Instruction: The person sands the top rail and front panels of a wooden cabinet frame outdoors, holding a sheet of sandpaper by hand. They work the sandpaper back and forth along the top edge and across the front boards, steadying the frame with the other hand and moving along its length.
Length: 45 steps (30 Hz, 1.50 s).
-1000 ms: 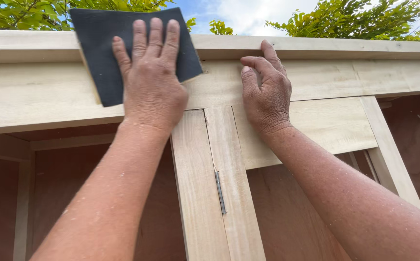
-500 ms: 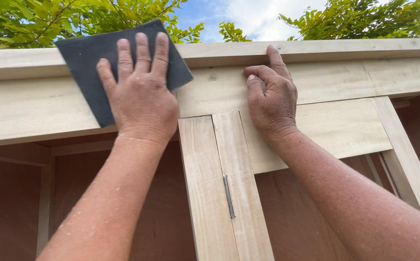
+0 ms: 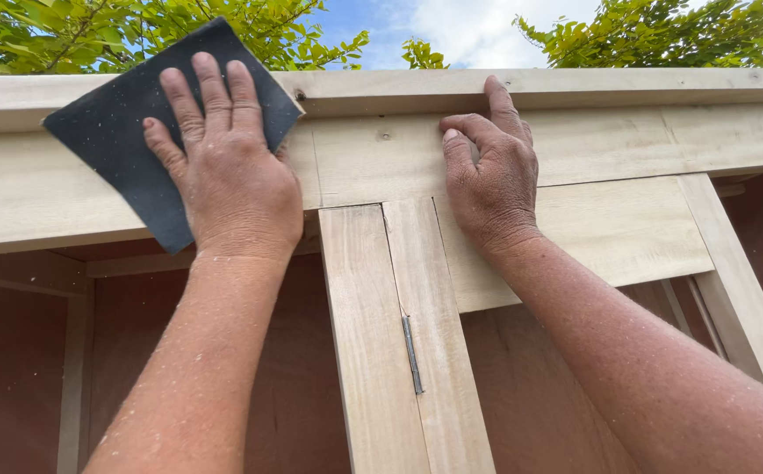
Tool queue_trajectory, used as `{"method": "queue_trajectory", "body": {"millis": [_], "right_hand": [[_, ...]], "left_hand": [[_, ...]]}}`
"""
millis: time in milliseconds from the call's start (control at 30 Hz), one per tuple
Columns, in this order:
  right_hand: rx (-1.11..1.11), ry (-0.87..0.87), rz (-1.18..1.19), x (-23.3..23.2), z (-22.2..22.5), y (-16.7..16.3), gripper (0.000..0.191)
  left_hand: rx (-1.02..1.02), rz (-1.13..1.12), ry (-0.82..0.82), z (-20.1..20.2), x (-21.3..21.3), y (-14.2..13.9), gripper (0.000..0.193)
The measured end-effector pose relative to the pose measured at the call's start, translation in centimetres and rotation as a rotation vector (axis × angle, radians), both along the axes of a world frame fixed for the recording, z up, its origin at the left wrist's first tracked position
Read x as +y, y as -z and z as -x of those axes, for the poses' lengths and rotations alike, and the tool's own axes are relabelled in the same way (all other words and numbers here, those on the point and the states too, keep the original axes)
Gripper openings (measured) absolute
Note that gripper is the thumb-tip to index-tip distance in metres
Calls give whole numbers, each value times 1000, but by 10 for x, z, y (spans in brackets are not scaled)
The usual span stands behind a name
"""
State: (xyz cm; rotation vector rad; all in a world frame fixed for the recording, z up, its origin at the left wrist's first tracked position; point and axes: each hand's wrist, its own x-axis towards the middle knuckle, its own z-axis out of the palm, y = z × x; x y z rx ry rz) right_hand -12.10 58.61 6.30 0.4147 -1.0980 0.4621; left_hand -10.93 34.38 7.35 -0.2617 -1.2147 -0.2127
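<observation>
My left hand [image 3: 228, 171] lies flat with fingers spread on a dark grey sheet of sandpaper [image 3: 118, 140], pressing it against the pale wooden top board [image 3: 381, 158] of an unpainted cabinet-like frame. My right hand [image 3: 491, 171] rests on the same board to the right, fingers curled, one finger reaching up to the overhanging top trim [image 3: 627, 83]. Fine dust speckles both forearms and the sandpaper.
Two upright wooden posts [image 3: 399, 333] meet below the board, with a small metal hinge [image 3: 411, 355] between them. A slanted post [image 3: 737, 281] stands at the right. Reddish-brown panels [image 3: 13, 369] form the interior. Green leafy trees [image 3: 662, 31] and sky lie behind.
My left hand has slid the sandpaper leftward along the board and turned it slightly. My right hand stays on the board near the trim.
</observation>
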Motion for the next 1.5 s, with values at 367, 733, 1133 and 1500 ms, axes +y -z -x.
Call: {"method": "queue_trajectory", "body": {"millis": [367, 733, 1133, 1500], "right_hand": [[19, -96, -22, -2, -8, 5, 29], [113, -260, -61, -6, -7, 6, 29], [88, -199, -65, -11, -7, 6, 28], [65, -192, -64, -11, -10, 8, 27]], "left_hand": [[-66, 179, -11, -13, 41, -1, 63], [-54, 178, -17, 1, 71, 4, 65], [-48, -63, 51, -4, 22, 4, 68], [-133, 104, 25, -16, -21, -12, 53]]}}
